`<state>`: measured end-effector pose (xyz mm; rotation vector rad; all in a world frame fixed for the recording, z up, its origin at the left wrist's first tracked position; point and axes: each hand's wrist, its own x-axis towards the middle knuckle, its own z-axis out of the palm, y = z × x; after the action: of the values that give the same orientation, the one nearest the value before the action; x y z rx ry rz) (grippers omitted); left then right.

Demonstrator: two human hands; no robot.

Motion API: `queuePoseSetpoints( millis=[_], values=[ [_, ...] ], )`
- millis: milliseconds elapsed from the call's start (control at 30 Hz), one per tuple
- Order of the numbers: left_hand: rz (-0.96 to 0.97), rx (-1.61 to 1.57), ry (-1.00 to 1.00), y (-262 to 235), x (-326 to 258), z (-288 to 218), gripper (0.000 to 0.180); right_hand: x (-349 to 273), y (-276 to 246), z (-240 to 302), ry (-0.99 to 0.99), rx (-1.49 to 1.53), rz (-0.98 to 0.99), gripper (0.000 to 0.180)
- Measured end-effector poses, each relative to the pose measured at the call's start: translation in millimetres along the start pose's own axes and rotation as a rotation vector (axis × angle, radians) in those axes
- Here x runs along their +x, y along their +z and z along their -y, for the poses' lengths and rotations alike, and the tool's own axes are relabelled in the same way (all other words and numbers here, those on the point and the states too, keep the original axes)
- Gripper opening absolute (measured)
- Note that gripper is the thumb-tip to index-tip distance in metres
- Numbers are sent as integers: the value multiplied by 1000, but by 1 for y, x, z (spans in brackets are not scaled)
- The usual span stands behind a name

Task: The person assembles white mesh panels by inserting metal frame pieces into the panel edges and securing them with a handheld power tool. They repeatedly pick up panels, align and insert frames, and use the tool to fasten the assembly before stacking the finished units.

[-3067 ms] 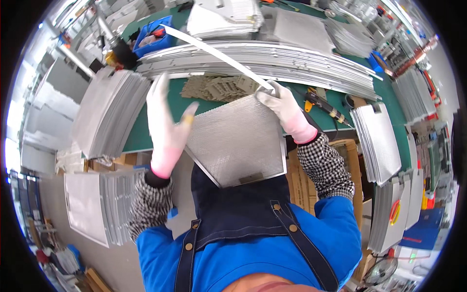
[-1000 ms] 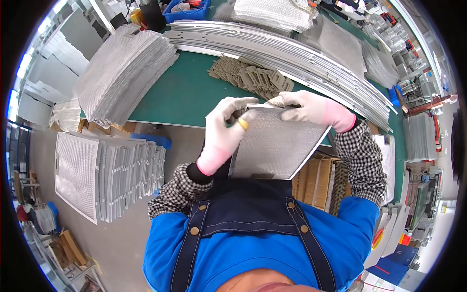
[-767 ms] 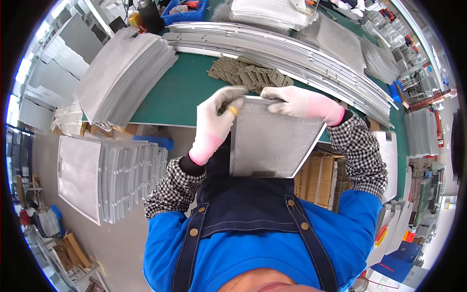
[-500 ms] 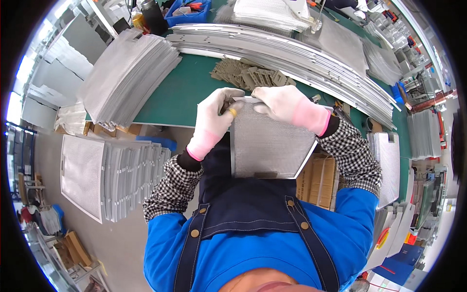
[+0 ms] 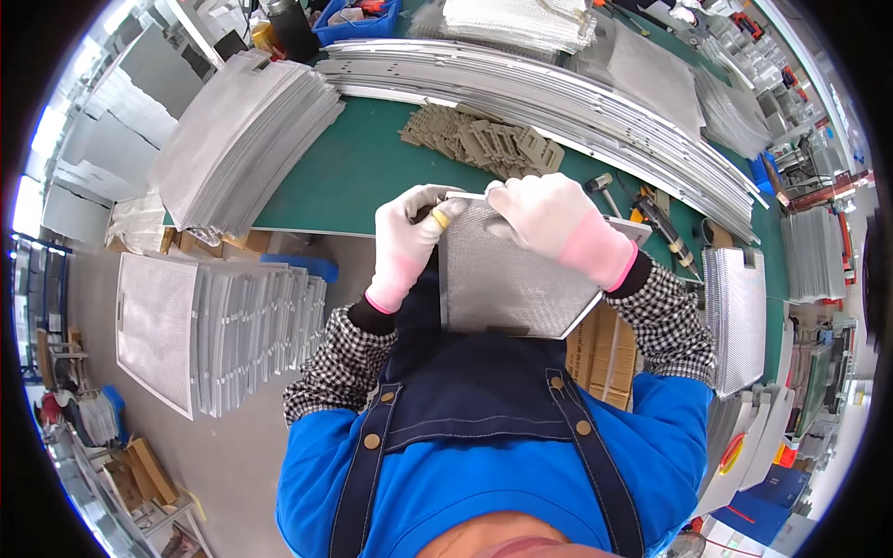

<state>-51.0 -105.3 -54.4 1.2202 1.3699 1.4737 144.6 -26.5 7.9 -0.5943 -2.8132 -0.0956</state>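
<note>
While the mesh filter panel (image 5: 516, 284) stands tilted against the person's apron over the green table (image 5: 353, 177) edge, the left hand (image 5: 409, 232) and right hand (image 5: 544, 219), both gloved, pinch its top rim.

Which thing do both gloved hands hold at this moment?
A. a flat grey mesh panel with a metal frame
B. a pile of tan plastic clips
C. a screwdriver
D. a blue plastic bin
A: the left hand and the right hand both grip the top edge of the mesh panel, which is held above the green table.
</note>
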Motion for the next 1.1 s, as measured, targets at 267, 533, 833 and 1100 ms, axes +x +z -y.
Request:
queuePoseSetpoints(
  millis=[267,533,833,1100],
  values=[
    [-15,137,124,20,8,-10,23,-5,-10,-5,233,168,13,22],
    [326,-9,-47,2,13,-34,23,-16,-23,-5,208,244,23,30],
    [414,83,-12,15,22,-38,19,-25,-24,-4,208,100,-85,29],
    [346,-219,-125,21,10,-20,26,-36,-18,-8,109,-94,16,34]
  ],
)
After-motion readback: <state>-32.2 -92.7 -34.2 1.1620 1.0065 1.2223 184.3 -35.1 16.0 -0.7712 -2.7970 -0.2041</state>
